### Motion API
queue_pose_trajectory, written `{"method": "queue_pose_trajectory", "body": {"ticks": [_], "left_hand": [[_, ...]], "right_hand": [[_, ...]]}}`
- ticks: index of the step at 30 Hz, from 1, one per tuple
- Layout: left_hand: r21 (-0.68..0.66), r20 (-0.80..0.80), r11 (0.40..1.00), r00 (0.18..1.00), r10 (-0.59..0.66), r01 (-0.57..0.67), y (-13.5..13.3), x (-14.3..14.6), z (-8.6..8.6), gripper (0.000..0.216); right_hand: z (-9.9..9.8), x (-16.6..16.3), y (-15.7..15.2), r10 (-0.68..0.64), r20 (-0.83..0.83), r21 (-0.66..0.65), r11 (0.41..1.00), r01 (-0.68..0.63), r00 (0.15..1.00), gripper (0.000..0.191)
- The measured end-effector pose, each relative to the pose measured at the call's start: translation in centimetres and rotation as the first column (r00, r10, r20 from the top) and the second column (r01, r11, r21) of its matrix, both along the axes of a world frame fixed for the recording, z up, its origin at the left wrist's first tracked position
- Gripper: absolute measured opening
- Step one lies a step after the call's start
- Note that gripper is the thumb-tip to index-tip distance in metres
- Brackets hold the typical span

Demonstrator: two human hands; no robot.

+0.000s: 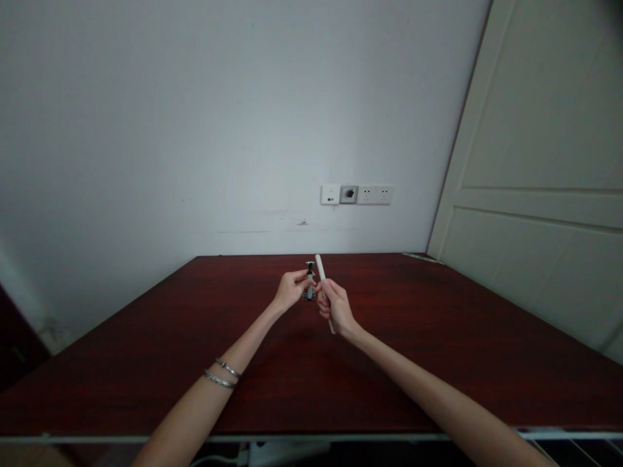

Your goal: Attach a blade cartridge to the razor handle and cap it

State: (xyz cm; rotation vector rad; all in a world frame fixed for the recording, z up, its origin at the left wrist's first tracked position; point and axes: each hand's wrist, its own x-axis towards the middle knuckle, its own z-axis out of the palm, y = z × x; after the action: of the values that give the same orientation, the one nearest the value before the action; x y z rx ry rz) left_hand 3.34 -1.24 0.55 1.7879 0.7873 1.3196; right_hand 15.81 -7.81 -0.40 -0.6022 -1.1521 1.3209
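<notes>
One T-headed tool point(310, 277) and one white rod point(319, 265), held close together over the tabletop point(170, 324).
The left grip point(291, 290) pinches the tool's handle (its finer detail too small to read); the right grip point(337, 306) is wrapped around the slanting rod. The tabletop stretches wide on both sides, its back edge at the wall point(272, 143), its near edge beneath the forearms point(256, 336).
</notes>
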Motion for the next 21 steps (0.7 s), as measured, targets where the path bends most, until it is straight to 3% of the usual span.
{"method": "queue_pose_trajectory", "body": {"ticks": [4,9,14,21], "left_hand": [[0.031,0.011,0.999,1.0,-0.013,0.013,-0.1,0.2,0.1,0.02],[-0.056,0.046,0.998,0.999,0.003,-0.001,-0.4,0.2,0.4,0.026],[0.006,0.011,1.0,1.0,0.024,-0.024,-0.5,0.1,0.7,0.023],[0.017,0.019,1.0,1.0,0.005,-0.006,-0.4,0.1,0.6,0.024]], "right_hand": [[0.8,0.8,0.1,0.06,-0.024,-0.008,0.998,-0.06,0.998,0.036],[0.0,0.7,-0.8,0.22,0.05,-0.106,0.971,-0.214,0.974,0.036],[0.8,1.1,-0.2,0.083,-0.086,-0.028,0.996,-0.085,0.993,0.033],[0.2,1.5,0.0,0.132,-0.054,-0.067,0.988,-0.136,0.99,0.034]]}}
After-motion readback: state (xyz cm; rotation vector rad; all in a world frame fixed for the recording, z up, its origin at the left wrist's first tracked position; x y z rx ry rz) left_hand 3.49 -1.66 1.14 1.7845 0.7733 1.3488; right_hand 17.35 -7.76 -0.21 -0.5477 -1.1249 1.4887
